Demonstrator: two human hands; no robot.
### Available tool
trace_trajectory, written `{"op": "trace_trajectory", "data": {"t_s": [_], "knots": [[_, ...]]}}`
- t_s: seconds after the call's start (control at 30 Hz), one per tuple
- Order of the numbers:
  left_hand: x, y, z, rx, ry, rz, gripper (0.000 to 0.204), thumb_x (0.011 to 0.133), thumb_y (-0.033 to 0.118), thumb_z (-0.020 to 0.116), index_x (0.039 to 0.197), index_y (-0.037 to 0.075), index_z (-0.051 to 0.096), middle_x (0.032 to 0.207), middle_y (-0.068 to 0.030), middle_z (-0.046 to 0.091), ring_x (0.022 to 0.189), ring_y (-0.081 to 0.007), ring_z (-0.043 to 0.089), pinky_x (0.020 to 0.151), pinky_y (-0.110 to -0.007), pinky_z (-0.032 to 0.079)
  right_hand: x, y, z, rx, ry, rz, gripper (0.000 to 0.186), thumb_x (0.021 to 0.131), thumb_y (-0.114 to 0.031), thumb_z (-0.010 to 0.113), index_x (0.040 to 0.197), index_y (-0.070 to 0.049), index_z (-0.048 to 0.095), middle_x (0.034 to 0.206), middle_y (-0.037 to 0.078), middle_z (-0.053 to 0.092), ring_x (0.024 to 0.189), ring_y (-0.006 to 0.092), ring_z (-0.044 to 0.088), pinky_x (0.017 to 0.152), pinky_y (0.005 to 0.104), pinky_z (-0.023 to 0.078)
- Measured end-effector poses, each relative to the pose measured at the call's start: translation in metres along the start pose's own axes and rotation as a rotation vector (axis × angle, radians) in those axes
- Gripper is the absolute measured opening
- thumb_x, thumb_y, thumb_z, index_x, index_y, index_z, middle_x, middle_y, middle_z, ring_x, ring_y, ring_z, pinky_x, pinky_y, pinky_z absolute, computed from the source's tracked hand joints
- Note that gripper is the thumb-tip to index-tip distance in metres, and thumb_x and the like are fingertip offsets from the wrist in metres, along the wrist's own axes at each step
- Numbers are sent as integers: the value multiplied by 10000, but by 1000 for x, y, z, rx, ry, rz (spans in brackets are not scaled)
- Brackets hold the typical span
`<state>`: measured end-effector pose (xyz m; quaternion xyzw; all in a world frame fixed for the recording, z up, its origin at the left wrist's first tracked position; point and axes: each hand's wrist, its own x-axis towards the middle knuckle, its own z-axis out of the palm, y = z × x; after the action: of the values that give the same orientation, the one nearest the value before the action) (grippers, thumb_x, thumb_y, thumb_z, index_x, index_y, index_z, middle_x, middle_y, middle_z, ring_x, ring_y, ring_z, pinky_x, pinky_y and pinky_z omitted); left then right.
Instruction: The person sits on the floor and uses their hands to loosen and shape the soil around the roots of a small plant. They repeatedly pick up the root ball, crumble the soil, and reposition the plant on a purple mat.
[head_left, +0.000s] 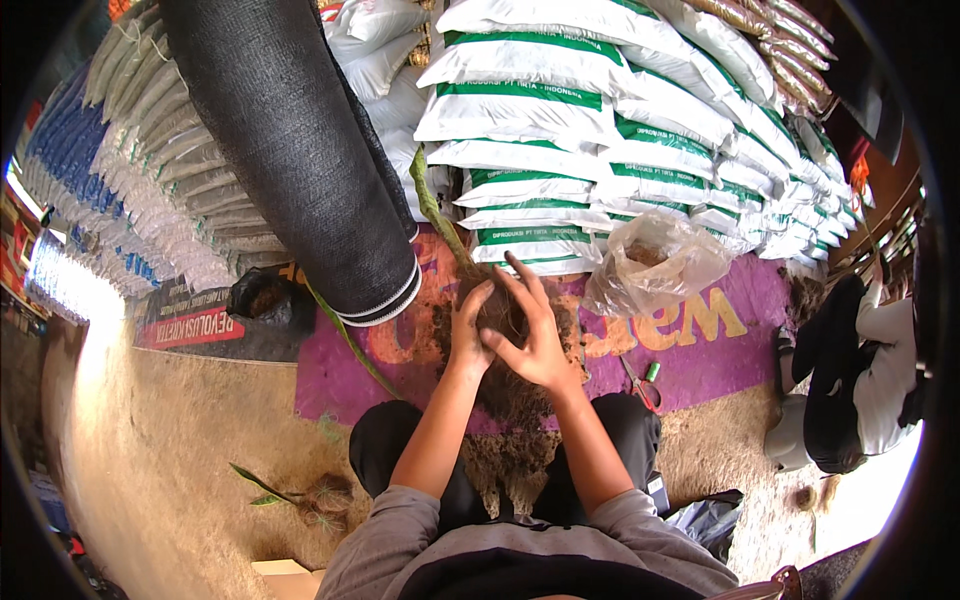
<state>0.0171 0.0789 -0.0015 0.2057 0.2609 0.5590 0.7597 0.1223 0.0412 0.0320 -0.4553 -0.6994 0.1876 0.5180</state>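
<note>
My left hand (471,325) and my right hand (532,332) are cupped around a dark ball of soil (508,312) in front of me. The fingers press on it from both sides, with the thumbs close together. A long green plant leaf (432,205) rises from behind my left fingertips and leans away to the left; its lower end is hidden by the soil and my hand. Loose dark soil (510,395) lies heaped below my hands on a purple printed banner (700,375).
Red-handled scissors (642,390) and a green thread spool (653,372) lie at right, near a clear plastic bag (665,275). A black mesh roll (290,150) slants in from upper left. White sacks (530,110) stand behind. Uprooted plants (325,497) lie at left; another person (850,380) sits at right.
</note>
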Motion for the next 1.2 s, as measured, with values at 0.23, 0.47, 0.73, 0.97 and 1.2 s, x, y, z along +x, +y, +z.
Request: {"op": "trace_trajectory", "data": {"t_s": [0.23,0.47,0.73,0.97,1.2], "knots": [[-13,-6,14,-296,-31,-28,429,926,384,390,1189,61,495,1142,-38,523,1054,-155,494,893,-311,414,3,14,29,-74,363,-109,284,833,-67,460,1068,35,582,1041,212,589,956,370,567,850,412,434],[14,-28,-30,-77,-90,127,303,905,284,507,1087,45,541,1019,-44,576,932,-139,561,822,-272,455,0,15,41,-63,480,-166,275,862,-92,399,1007,52,584,997,204,591,901,357,570,811,404,440],[1,-6,-10,-202,-236,-36,398,932,356,368,1159,59,505,1112,-73,545,1040,-181,518,919,-322,404,-4,0,24,0,288,-66,395,881,-231,426,1157,34,524,1168,223,509,1102,369,466,971,428,300],[-1,18,-2,-185,-56,-53,460,889,451,391,1071,61,554,1012,-87,604,929,-216,600,829,-366,489,-4,-17,4,46,156,14,589,755,-158,670,1274,-1,442,1317,222,403,1228,363,393,1000,427,330],[-11,23,17,-95,96,103,463,884,411,445,1193,67,471,1099,-91,552,998,-216,569,842,-368,488,-8,0,17,66,42,87,742,680,-138,750,1318,-23,390,1340,197,391,1234,358,390,998,427,325]]}}
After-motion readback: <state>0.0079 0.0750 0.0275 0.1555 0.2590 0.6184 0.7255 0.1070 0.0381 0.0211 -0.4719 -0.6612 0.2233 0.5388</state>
